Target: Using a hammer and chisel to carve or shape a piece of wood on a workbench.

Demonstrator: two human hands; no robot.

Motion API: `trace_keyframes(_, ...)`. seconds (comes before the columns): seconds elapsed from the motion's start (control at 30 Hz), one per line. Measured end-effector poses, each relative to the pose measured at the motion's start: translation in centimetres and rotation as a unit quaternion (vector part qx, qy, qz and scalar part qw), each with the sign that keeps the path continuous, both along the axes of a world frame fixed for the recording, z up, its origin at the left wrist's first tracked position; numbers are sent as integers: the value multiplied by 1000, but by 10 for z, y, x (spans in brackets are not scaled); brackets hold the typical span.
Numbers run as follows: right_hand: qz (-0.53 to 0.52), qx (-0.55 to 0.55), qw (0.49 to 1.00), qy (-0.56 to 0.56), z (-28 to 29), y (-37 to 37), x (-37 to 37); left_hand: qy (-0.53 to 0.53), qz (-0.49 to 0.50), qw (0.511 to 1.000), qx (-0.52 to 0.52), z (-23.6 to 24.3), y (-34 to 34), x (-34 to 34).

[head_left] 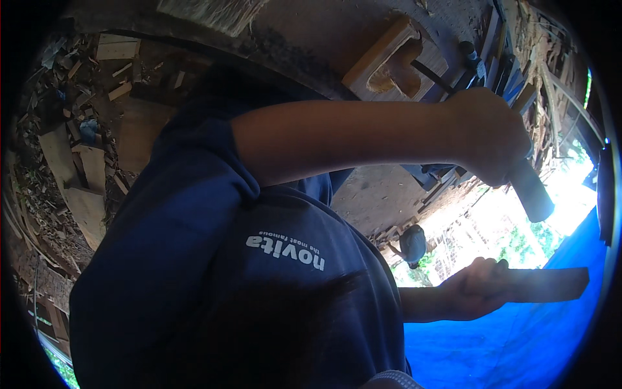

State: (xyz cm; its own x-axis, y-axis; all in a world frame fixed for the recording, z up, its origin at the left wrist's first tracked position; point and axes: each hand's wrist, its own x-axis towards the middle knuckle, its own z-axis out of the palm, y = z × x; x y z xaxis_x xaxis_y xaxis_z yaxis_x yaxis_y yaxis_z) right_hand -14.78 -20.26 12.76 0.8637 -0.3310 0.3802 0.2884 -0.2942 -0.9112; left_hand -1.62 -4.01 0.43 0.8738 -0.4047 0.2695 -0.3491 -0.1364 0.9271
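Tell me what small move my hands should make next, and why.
Probably bring the wooden bar in your right hand toward the handle end of the chisel: your left hand grips the chisel, its blade points at the hollow in the wooden block, and the bar is apart from the handle.

We list one dark-shafted hand tool (532, 196), thick round handle, held slantwise, shaft end at the rounded hollow of one carved wooden block (389, 72), one squared brown bar (549, 285), gripped near level.
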Motion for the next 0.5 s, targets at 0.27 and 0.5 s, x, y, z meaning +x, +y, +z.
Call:
trace_keyframes(0.27,212,88,967,114,20,-32,-5,18,-5,1000,1,-3,6,1)
trace_keyframes(0.5,-41,1,988,-148,45,-5,-2,32,-15,999,-17,-5,10,2)
